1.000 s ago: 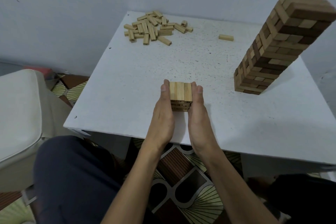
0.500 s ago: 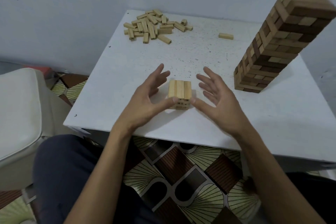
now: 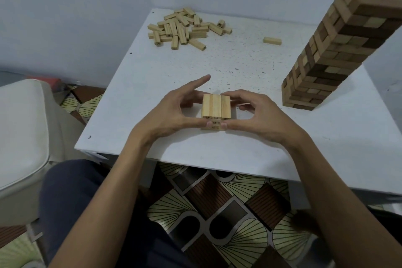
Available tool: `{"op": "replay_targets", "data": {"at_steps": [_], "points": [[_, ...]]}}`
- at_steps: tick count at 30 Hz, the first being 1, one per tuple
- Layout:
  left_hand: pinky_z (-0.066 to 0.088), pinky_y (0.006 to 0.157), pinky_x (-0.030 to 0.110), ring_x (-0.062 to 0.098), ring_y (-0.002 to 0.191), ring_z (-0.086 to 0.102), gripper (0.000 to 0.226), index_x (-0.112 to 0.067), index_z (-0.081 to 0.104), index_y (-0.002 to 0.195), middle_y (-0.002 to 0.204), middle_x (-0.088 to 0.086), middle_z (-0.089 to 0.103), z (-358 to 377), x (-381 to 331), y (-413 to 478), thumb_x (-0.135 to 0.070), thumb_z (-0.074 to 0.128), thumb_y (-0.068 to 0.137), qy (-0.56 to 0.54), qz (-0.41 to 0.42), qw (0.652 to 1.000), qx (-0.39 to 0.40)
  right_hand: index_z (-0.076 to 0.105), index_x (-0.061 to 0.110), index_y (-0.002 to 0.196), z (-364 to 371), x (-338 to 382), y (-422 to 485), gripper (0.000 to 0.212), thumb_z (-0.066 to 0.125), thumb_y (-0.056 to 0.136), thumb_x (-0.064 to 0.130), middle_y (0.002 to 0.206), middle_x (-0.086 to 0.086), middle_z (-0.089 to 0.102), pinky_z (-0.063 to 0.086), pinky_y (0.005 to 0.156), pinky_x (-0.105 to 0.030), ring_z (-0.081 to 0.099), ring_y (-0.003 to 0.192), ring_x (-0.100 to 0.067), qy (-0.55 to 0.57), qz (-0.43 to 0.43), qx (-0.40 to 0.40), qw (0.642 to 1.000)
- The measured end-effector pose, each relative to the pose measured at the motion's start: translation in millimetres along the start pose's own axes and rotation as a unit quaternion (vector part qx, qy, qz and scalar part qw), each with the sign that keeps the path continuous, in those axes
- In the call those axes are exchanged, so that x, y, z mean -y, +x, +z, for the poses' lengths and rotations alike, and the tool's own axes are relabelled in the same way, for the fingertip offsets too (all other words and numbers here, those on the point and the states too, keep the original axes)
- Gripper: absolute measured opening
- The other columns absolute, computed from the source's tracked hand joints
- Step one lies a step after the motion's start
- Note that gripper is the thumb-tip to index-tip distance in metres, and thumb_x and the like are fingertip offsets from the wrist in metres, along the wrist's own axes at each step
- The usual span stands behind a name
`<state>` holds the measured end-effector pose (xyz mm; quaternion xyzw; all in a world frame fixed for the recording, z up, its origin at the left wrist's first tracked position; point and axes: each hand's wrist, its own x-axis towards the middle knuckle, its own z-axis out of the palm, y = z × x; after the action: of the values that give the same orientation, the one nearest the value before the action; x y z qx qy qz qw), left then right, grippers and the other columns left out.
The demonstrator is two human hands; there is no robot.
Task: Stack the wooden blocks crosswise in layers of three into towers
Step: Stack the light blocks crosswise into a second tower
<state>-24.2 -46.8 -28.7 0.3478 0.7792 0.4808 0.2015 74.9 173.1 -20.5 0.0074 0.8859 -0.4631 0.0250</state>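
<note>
A short tower of light wooden blocks stands near the front of the white table, its top layer three blocks side by side. My left hand and my right hand cup it from either side. Both thumbs press its front lower face and the fingers curl behind it, with the left index finger pointing away. A tall tower of light and dark blocks rises at the right. A pile of loose light blocks lies at the far left corner.
A single loose block lies at the back between the pile and the tall tower. A white cushioned seat stands left of the table. My dark-clothed knee is below the table's front edge, over patterned floor.
A second ago my flat hands pressed the short tower's sides. They then spread apart, open. Now both have closed in again, thumbs at its front and fingers behind.
</note>
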Motion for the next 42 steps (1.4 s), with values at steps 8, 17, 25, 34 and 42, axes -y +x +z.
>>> {"op": "replay_targets", "data": {"at_steps": [8,17,25,34,42], "points": [[0.042,0.108,0.025,0.000,0.121,0.057,0.090,-0.031,0.037,0.152,0.125,-0.014,0.065,1,1,0,-0.019,0.086,0.077,0.015,0.011,1.000,-0.001,0.061,0.034,0.126,-1,-1,4,0.056,0.085,0.075,0.035,0.120,0.020,0.065,0.046,0.104,-0.036,0.057,0.116,0.000,-0.006,-0.008,0.001,1.000],[0.039,0.106,0.015,-0.006,0.120,0.054,0.096,-0.038,0.035,0.152,0.129,-0.012,0.063,6,6,0,-0.022,0.088,0.073,0.043,0.011,0.999,0.004,0.060,0.033,0.127,3,-4,4,0.060,0.086,0.073,0.037,0.120,0.021,0.064,0.045,0.105,-0.033,0.055,0.116,0.003,-0.016,-0.012,-0.001,1.000],[0.036,0.102,0.007,-0.009,0.122,0.049,0.099,-0.040,0.030,0.153,0.135,-0.013,0.059,6,9,0,-0.023,0.087,0.074,0.084,0.013,0.996,0.009,0.056,0.030,0.134,4,-11,6,0.071,0.086,0.070,0.043,0.124,0.011,0.060,0.044,0.106,-0.036,0.051,0.120,-0.006,-0.065,-0.002,0.003,0.998],[0.031,0.097,-0.001,-0.008,0.113,0.048,0.103,-0.043,0.026,0.153,0.124,-0.011,0.057,6,10,-1,-0.026,0.088,0.073,0.112,0.005,0.994,0.000,0.058,0.031,0.131,6,-13,8,0.064,0.086,0.074,0.033,0.119,0.020,0.058,0.036,0.089,-0.004,0.047,0.114,0.003,-0.071,-0.027,0.003,0.997],[0.032,0.098,0.001,0.000,0.117,0.051,0.105,-0.041,0.020,0.156,0.122,-0.012,0.057,6,10,-1,-0.026,0.086,0.075,0.124,0.002,0.992,0.006,0.058,0.034,0.130,7,-13,7,0.060,0.084,0.075,0.035,0.120,0.023,0.056,0.042,0.092,-0.021,0.045,0.114,-0.002,-0.089,-0.045,0.002,0.995]]}}
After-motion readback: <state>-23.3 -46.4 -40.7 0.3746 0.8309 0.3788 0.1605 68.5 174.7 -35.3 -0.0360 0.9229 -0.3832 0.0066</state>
